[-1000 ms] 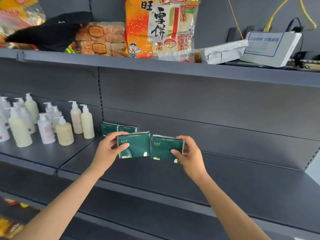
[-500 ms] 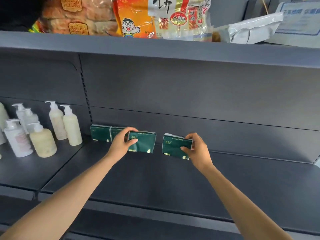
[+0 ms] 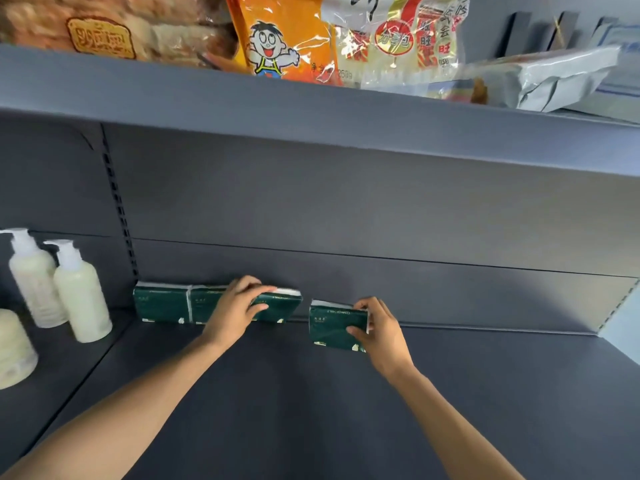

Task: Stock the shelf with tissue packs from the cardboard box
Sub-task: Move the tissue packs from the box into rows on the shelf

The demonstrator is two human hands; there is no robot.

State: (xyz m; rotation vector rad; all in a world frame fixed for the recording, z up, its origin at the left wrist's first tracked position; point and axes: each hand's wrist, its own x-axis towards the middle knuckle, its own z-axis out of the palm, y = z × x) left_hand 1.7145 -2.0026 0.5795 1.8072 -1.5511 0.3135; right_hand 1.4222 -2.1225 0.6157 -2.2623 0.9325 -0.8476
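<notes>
Dark grey shelf (image 3: 311, 393) bears green tissue packs (image 3: 162, 304) and lotion bottles (image 3: 81, 299).

light: even, soft, dim under upper shelf (image 3: 311, 109) | glare: snack bag (image 3: 346, 36) | blur: slight, bottles (image 3: 81, 289) | edges: wide-angle bend

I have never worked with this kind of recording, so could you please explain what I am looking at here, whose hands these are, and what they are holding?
There is no machine here: a person wears a camera on the head, and it looks forward and down at their own two bare hands. They are stocking a dark grey shelf with green tissue packs. Two packs already stand at the back wall. The left hand holds a third pack beside them, at the end of that row. The right hand grips a fourth pack, a small gap away to the right. Pale pump bottles stand on the left. The upper shelf carries snack bags. The cardboard box is not in view.
</notes>
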